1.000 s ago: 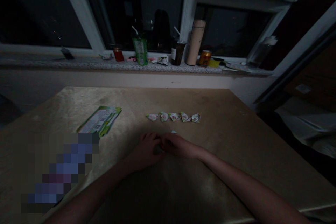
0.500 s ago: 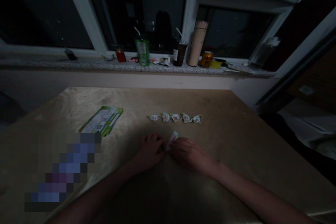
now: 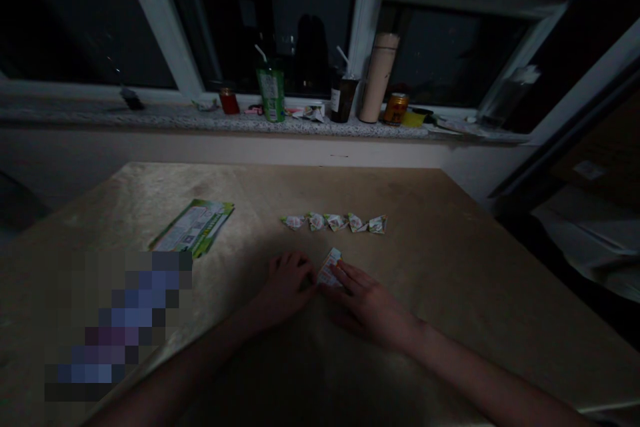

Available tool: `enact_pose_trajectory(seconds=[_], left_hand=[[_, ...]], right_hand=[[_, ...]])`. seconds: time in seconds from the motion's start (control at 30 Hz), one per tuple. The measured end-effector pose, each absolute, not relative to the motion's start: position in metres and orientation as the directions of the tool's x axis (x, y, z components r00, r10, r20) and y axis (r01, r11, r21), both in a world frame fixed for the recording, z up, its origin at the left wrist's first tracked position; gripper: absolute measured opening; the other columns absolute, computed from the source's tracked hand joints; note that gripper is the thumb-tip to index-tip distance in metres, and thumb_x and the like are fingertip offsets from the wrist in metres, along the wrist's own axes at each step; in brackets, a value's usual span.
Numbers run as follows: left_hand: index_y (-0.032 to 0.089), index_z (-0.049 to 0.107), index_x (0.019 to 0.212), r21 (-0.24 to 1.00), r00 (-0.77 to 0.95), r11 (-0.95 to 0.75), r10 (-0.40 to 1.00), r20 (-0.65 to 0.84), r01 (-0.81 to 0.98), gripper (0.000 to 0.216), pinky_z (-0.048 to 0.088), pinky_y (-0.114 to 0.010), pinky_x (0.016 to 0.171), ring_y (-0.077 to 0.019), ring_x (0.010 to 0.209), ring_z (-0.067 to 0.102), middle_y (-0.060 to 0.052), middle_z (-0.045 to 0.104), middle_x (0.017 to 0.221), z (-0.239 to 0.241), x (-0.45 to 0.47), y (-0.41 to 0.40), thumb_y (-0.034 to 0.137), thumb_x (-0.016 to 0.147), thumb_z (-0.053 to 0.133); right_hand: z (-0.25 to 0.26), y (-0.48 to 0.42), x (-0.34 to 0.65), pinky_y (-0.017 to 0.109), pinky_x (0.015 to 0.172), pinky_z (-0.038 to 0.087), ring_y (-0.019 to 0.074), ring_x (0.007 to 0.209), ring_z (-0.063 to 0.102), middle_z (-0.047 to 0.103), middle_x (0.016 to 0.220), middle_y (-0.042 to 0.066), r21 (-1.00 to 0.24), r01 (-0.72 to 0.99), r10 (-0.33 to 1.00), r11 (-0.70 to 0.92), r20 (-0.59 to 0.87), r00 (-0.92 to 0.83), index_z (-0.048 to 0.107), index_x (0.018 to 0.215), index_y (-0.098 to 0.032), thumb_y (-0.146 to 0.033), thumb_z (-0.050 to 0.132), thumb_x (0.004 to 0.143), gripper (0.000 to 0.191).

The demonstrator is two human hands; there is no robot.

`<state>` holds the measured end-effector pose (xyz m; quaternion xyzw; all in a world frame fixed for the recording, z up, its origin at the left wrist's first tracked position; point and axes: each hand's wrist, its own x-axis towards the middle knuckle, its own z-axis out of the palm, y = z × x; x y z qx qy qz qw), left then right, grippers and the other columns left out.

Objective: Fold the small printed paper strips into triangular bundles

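Observation:
A small piece of printed paper (image 3: 329,269), white with green and orange, lies tilted on the table between my hands. My right hand (image 3: 367,297) holds it down at its right side, fingers over its surface and thumb by the lower edge. My left hand (image 3: 287,280) rests on the table at the paper's left, fingers bent and a little apart, the thumb close to its lower corner. Whether that thumb touches it, I cannot tell in the dim light. Beyond the hands, a row of several small folded paper pieces (image 3: 335,222) lies end to end.
Flat green-and-white printed sheets (image 3: 193,228) lie at the left of the brown table (image 3: 425,247), above a pixelated patch. On the windowsill (image 3: 310,125) stand a green cup (image 3: 271,93), a dark cup (image 3: 343,99), a tall pinkish flask (image 3: 379,79) and an orange can (image 3: 396,109).
My right hand's fingers have shifted a little right and spread on the paper, so more of its printed face shows. The left hand stays nearly where it was.

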<state>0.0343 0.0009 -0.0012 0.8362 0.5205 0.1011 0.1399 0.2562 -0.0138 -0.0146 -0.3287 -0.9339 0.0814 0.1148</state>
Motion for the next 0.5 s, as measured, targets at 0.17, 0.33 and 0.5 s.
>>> enact_pose_trajectory(seconds=[0.17,0.33,0.5], left_hand=[[0.02,0.062,0.087,0.304,0.436,-0.43,0.898,0.05,0.85,0.008,0.034,-0.042,0.089,-0.0245,0.101,0.05,-0.005,0.057,0.102,-0.002,0.035,0.001,0.022,0.085,0.055],[0.015,0.06,0.105,0.186,0.486,-0.504,0.863,0.14,0.843,0.024,0.033,-0.047,0.095,-0.028,0.106,0.05,-0.012,0.059,0.113,0.008,0.056,-0.03,0.015,0.089,0.041],[0.008,0.056,0.121,0.068,0.536,-0.545,0.836,0.117,0.836,0.04,0.041,-0.04,0.093,-0.0286,0.111,0.056,-0.018,0.057,0.127,-0.002,0.074,-0.075,0.025,0.087,0.045]], right_hand=[[-0.015,-0.015,0.255,0.045,0.108,0.033,0.0306,0.134,0.034,0.037,0.145,0.014,-0.209,0.599,0.631,0.773,0.157,-0.76,0.048,0.133,-0.023,-0.044,0.052,0.089,0.049],[-0.02,-0.013,0.254,0.048,0.111,0.024,0.0268,0.134,0.033,0.04,0.144,0.011,-0.212,0.605,0.64,0.767,0.197,-0.743,0.051,0.13,-0.024,-0.042,0.049,0.09,0.044],[-0.016,-0.014,0.254,0.054,0.113,0.009,0.0262,0.135,0.03,0.044,0.141,0.01,-0.221,0.592,0.63,0.775,0.212,-0.747,0.055,0.124,-0.024,-0.04,0.049,0.09,0.038]])
